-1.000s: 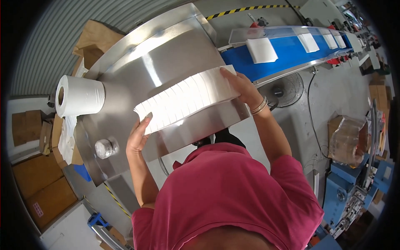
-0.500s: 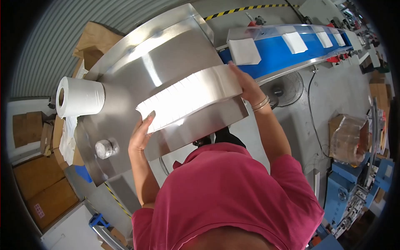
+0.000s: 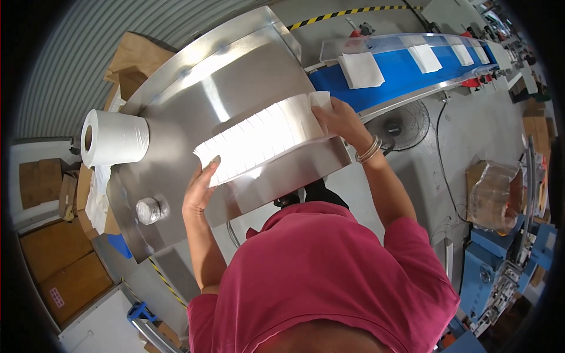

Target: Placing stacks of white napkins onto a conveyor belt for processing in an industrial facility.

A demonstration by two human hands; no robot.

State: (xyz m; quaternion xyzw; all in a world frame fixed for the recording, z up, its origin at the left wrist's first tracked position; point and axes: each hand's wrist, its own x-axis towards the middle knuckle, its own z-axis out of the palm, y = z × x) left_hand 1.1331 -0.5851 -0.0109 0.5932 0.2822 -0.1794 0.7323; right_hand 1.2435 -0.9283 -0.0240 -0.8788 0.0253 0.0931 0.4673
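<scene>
Steel table, blue conveyor just past its right edge. Toward the front-right corner, my left hand and right hand grip a long white stack by its ends; ease off and the middle could buckle. White roll at the left edge, clear lump near the front-left corner, neither in my way.

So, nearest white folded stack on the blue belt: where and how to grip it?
Probably by its left and right edges, coming from above and the near side: the folded stack lies flat with bare blue belt on both sides, and a clear guard stands along the far side. The right hand is nearest, but it's holding the white row.
</scene>
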